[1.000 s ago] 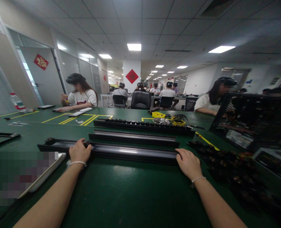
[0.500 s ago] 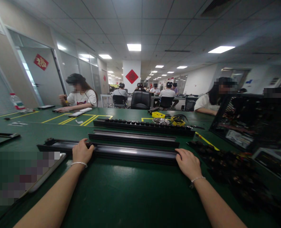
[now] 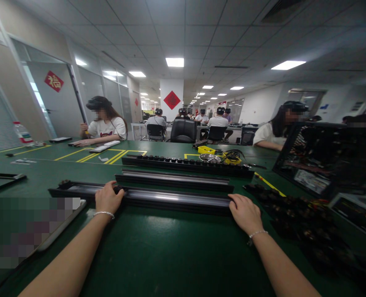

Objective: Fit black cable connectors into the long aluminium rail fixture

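Observation:
A long black rail (image 3: 176, 199) with a shiny, grey inner channel lies crosswise on the green table in front of me. My left hand (image 3: 107, 199) is closed over its left part, pinching a small black piece (image 3: 118, 189) at the channel; the fingers cover most of that piece. At the rail's right end, my right hand (image 3: 246, 212) grips the edge with bent fingers, the thumb largely out of sight. Another small dark part (image 3: 65, 183) sits in the channel near the left end.
Behind lie a second rail (image 3: 173, 180) and a rail filled with small black parts (image 3: 185, 164). To the right are a heap of dark parts (image 3: 306, 225) and an open computer case (image 3: 319, 161). Yellow trays (image 3: 206, 150) stand farther back. Co-workers sit across the table.
My left hand has turned slightly, and its thumb has shifted a little around the small black piece. My right hand stays at the rail's end.

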The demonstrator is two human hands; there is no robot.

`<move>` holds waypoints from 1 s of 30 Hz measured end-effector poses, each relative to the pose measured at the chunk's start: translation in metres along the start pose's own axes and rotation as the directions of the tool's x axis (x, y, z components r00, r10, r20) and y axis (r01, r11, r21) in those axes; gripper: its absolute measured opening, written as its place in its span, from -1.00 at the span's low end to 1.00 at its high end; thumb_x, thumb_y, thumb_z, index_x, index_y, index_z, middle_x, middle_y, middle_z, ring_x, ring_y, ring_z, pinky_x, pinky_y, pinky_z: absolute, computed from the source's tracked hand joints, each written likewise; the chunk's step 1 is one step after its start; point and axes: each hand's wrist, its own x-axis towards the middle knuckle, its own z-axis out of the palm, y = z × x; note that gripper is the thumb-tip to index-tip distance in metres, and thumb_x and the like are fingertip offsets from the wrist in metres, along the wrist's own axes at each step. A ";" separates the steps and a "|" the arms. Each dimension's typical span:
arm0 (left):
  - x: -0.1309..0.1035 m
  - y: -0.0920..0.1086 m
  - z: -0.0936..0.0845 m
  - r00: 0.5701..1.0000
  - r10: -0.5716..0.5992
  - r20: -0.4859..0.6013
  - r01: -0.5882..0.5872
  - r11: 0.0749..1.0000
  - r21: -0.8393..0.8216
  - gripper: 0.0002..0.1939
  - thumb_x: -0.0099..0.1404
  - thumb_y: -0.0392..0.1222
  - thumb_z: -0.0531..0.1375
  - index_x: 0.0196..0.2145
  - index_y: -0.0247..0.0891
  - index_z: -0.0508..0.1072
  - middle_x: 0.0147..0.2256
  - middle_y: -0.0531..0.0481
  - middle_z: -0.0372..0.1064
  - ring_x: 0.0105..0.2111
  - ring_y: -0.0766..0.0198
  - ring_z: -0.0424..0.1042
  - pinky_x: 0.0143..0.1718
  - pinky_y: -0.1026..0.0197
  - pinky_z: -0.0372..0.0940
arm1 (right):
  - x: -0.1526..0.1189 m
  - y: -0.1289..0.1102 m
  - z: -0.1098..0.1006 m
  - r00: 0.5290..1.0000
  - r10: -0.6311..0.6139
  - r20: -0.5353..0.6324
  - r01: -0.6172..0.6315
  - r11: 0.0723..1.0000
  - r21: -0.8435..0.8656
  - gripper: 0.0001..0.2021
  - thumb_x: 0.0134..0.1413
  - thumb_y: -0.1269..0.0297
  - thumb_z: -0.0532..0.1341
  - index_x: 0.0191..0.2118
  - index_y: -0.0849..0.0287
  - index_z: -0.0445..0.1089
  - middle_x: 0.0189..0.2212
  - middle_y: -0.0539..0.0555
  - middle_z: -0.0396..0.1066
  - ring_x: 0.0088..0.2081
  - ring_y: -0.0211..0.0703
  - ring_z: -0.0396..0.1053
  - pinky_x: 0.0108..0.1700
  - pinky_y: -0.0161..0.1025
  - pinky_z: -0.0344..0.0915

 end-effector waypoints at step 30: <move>-0.001 0.001 0.007 0.996 0.086 -0.008 -0.086 0.995 -0.055 -0.51 0.11 -0.07 0.07 -0.04 -0.37 0.30 -0.15 -0.21 0.42 -0.12 0.02 0.39 -0.04 0.05 0.22 | 0.000 0.000 0.001 1.000 0.000 -0.012 0.000 1.000 0.010 -0.57 0.11 0.21 -0.12 0.00 0.05 0.34 0.04 0.04 0.32 0.09 -0.09 0.18 0.08 -0.02 0.11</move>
